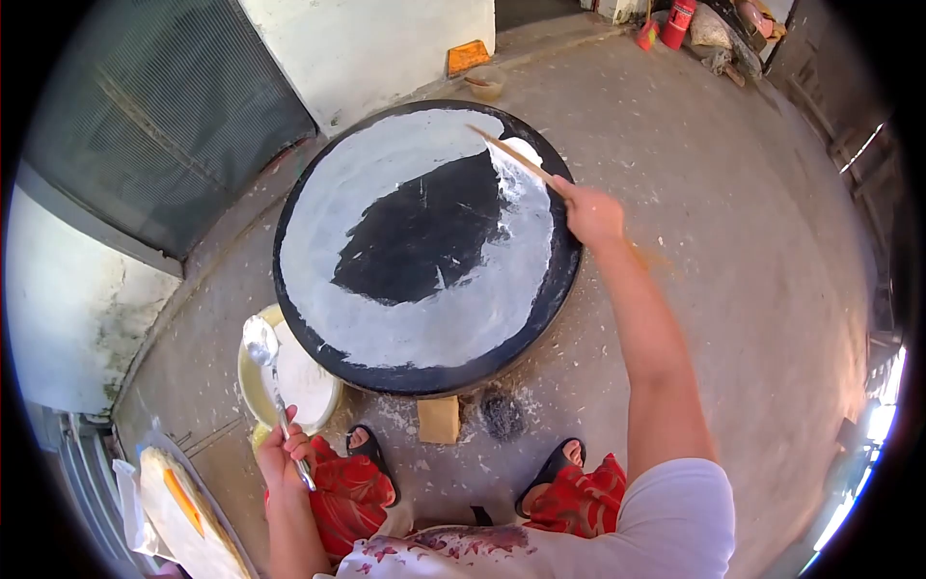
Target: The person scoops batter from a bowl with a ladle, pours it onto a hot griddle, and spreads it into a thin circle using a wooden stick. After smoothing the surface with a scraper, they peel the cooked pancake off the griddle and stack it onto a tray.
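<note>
A large round black griddle (424, 384) stands in front of me. A ring of white batter (405, 333) coats it, leaving a dark bare patch in the middle. My right hand (593, 214) is closed round the end of a wooden batter spreader (521, 159), whose blade lies over the batter at the far right, beside a thicker white pool. Low on the left, my left hand (285, 458) grips the handle of a metal ladle (260, 343) smeared with white batter. The ladle's bowl is above the edge of a pale bucket (333, 407) of white batter.
A wooden block (439, 421) and a dark scrubbing pad (503, 417) lie below the griddle's near edge. A stack of flat pale rounds (178, 511) is at lower left. A small bowl (485, 83) sits behind the griddle. A red cylinder (678, 24) stands at the back right.
</note>
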Demonstrator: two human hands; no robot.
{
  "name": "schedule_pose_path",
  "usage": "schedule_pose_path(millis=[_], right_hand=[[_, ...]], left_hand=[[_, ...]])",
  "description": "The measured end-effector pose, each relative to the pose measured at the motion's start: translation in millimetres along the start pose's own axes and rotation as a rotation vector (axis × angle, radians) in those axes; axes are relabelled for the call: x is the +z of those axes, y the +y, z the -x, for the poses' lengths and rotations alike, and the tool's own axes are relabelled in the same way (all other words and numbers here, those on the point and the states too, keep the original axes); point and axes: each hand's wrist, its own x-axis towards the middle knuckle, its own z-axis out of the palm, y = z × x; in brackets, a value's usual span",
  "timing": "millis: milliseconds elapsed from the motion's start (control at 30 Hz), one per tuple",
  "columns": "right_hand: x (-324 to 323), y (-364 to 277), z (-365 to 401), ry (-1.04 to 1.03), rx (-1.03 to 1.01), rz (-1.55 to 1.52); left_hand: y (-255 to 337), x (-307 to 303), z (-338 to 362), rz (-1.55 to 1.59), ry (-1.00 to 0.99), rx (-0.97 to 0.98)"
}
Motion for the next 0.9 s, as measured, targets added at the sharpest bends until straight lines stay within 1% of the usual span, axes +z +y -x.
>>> schedule_pose_path(millis=[33,67,133,200,233,300,367,433,467,533,567,633,667,733,767,800,833,867,900], right_hand=[[2,-9,-4,0.068,-0.002,-0.082],[0,-5,0,0.069,-0.007,-0.081],[-11,20,22,-0.011,-0.201,-0.186],[-9,73,33,-0.130,-0.073,-0.057],[-6,74,28,-0.131,-0.071,-0.057],[-4,78,11,-0.096,0.017,0.090],[12,44,-21,-0.047,-0.081,0.167],[11,-15,-42,-0.086,0.015,0.019],[12,-28,-46,-0.086,0.014,0.017],[13,-44,-49,-0.096,0.166,-0.205],[10,-40,-43,-0.093,0.163,-0.204],[0,-26,-16,-0.123,0.377,-0.213],[-4,-28,-4,-0.115,0.372,-0.204],[-11,-29,22,-0.228,0.335,-0.451],[-6,-21,29,-0.227,0.339,-0.446],[7,-9,32,-0.148,0.430,-0.502],[5,-10,34,-0.067,0.518,-0.559],[7,-15,39,-0.063,0.514,-0.558],[0,-33,43,-0.140,0.517,-0.606]], left_hand=[[0,2,0,0.011,0.013,-0.008],[2,2,-1,0.016,0.011,-0.007],[5,-4,-4,0.033,-0.006,-0.049],[4,-3,-3,0.037,-0.008,-0.026],[4,-2,-2,0.031,-0.003,-0.007],[2,1,-3,0.029,0.000,0.004],[1,5,-3,0.028,0.000,0.019],[-1,6,-4,0.035,-0.019,-0.009],[-1,6,-4,0.034,-0.019,-0.007],[1,4,-2,0.041,-0.031,-0.053],[2,3,-1,0.044,-0.034,-0.052],[3,-1,2,0.011,-0.025,-0.026],[3,-1,2,0.019,-0.033,-0.031],[4,-3,6,0.026,-0.044,-0.022],[4,-4,8,0.025,-0.045,-0.029],[6,-4,9,0.020,-0.046,-0.044],[7,-5,11,0.016,-0.049,-0.057],[8,-7,13,0.019,-0.054,-0.057],[9,-9,14,0.042,-0.078,-0.084]])
